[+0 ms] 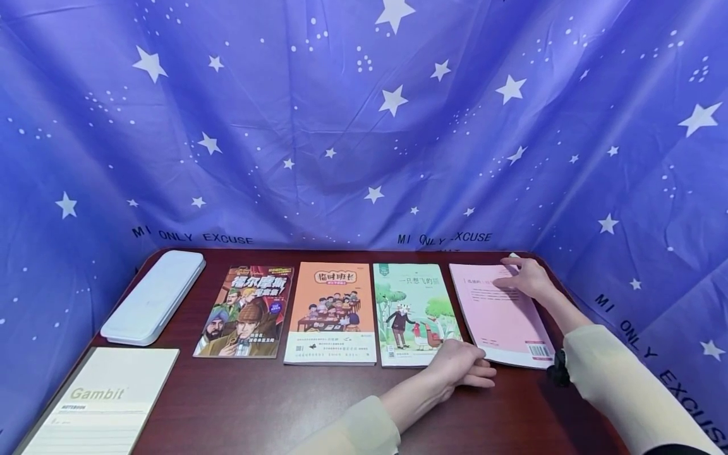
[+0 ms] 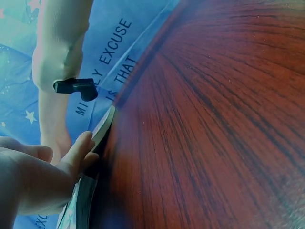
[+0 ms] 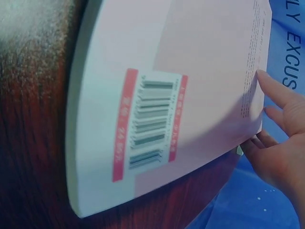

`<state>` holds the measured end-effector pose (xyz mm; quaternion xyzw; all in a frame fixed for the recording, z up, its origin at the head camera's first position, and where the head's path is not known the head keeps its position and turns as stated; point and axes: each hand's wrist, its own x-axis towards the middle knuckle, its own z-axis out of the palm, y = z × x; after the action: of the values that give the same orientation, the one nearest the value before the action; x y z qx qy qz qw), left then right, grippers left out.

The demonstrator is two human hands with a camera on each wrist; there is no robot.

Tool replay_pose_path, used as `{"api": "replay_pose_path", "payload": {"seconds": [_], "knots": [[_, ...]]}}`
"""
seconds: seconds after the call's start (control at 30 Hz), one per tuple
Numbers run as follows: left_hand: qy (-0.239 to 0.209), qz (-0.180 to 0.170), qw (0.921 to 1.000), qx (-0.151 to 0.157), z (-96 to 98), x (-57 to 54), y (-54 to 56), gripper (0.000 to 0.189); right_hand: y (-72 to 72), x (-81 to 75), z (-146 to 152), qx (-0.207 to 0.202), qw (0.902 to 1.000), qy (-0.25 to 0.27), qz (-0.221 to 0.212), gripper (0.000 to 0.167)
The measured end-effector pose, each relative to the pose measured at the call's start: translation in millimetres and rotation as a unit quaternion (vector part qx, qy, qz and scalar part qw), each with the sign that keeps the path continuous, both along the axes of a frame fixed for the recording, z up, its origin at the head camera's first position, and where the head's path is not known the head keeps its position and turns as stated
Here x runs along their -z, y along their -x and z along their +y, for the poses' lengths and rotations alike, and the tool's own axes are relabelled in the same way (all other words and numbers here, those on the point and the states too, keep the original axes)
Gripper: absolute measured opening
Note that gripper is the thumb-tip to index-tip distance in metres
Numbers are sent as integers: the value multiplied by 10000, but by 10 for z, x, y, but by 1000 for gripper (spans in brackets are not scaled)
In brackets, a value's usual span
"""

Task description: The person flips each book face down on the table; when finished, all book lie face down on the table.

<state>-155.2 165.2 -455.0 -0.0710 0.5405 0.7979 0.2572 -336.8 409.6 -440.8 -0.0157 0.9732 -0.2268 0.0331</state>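
Note:
A pink book (image 1: 500,309), back cover up with a barcode, lies at the right end of the row. My right hand (image 1: 531,278) grips its far right edge; the thumb is on the cover and the other fingers are at the edge, as the right wrist view (image 3: 281,129) also shows. My left hand (image 1: 457,366) is at the near edges of the green book (image 1: 415,303) and the pink one, its fingers loosely extended to the right. In the left wrist view, those fingers (image 2: 76,152) are close beside a book's edge; contact is hard to tell.
Left of the green book lie an orange book (image 1: 335,297) and a comic-style book (image 1: 250,309). A white pencil case (image 1: 153,297) and a cream notebook (image 1: 108,398) lie at the left. Blue star-patterned curtain (image 1: 341,126) encloses the dark red table (image 1: 256,404).

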Motion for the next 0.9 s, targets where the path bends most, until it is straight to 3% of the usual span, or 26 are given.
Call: {"api": "replay_pose_path", "payload": {"seconds": [0.23,0.47,0.9], "knots": [[167,16,9998,89,-3,20,-18,21,-18,10,-7,20,9997,-145,209,86],[161,5,9998,135,1,10,-24,30,-30,-37,-25,79,9998,-149,-60,89],[145,-137,9998,-15,77,-5,-24,25,-43,-44,4,67,9991,-307,-281,84]]}}
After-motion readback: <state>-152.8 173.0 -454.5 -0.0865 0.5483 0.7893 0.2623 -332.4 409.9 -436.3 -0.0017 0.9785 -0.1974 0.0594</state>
